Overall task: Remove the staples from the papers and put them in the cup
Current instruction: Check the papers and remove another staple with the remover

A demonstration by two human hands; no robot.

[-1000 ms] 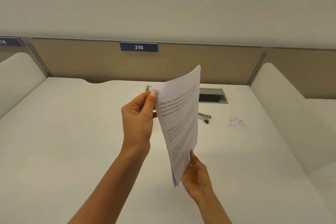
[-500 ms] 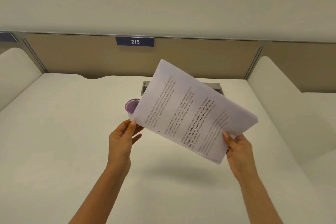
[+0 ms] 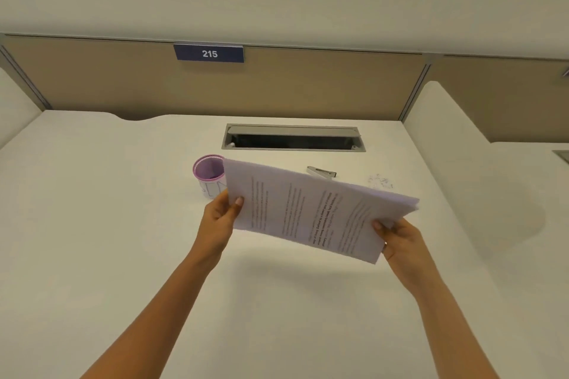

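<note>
A stack of printed white papers (image 3: 311,209) hangs above the desk, nearly flat and turned sideways. My left hand (image 3: 219,218) pinches its left edge with the thumb on top. My right hand (image 3: 400,240) grips the near right corner, thumb on the top sheet. A purple-rimmed cup (image 3: 208,171) stands on the desk just behind the left corner of the papers, partly hidden by them. A small heap of loose staples (image 3: 381,181) lies on the desk at the back right. A grey staple remover (image 3: 321,172) lies behind the papers.
The white desk (image 3: 92,240) is bounded by a tan partition with a "215" sign (image 3: 209,53). An open cable slot (image 3: 292,138) sits at the back. White side dividers (image 3: 455,132) rise at left and right.
The papers have swung from upright to nearly flat and lower. My right hand moved out to the right corner, my left hand lowered. The cup and staple remover came into view.
</note>
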